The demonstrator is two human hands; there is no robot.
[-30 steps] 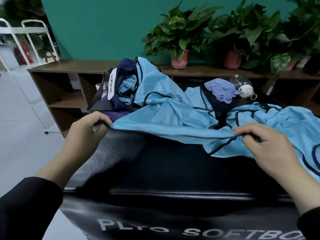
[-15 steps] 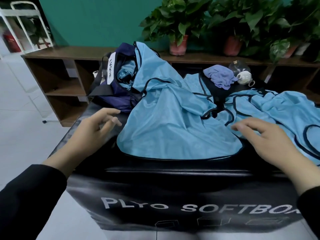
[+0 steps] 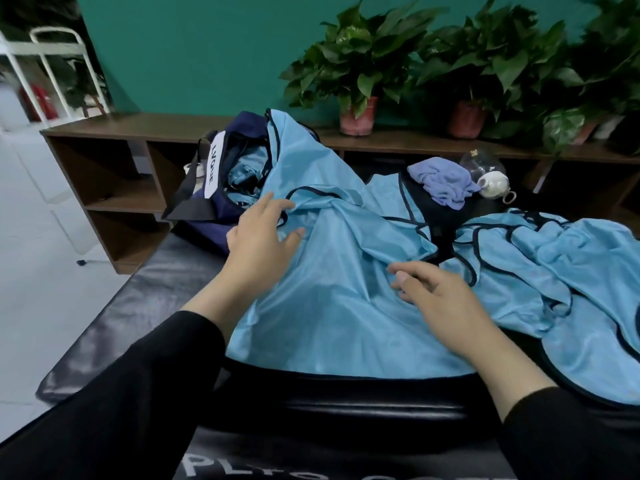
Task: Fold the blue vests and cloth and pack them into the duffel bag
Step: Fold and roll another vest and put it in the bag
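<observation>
A light blue vest (image 3: pixel 339 306) with dark trim lies spread on the black padded box (image 3: pixel 145 306), its far end draped up against the navy duffel bag (image 3: pixel 221 188). My left hand (image 3: pixel 259 237) rests on the vest's upper left part, fingers straight and spread. My right hand (image 3: pixel 440 296) lies on the vest's right side, fingers loosely extended and holding nothing. A second blue vest (image 3: pixel 561 271) is crumpled at the right. A lilac-blue cloth (image 3: pixel 443 183) sits bunched at the back. More blue fabric shows inside the bag.
A clear glass globe and a white teapot (image 3: pixel 493 183) stand beside the cloth. Behind runs a brown shelf unit (image 3: pixel 114 161) with several potted plants (image 3: pixel 360 74) against a green wall. A white metal rack (image 3: pixel 52 64) stands far left over pale floor.
Both hands let go of the vest's edge after laying it flat. They have moved forward onto the fabric, the left up toward the bag, the right toward the middle.
</observation>
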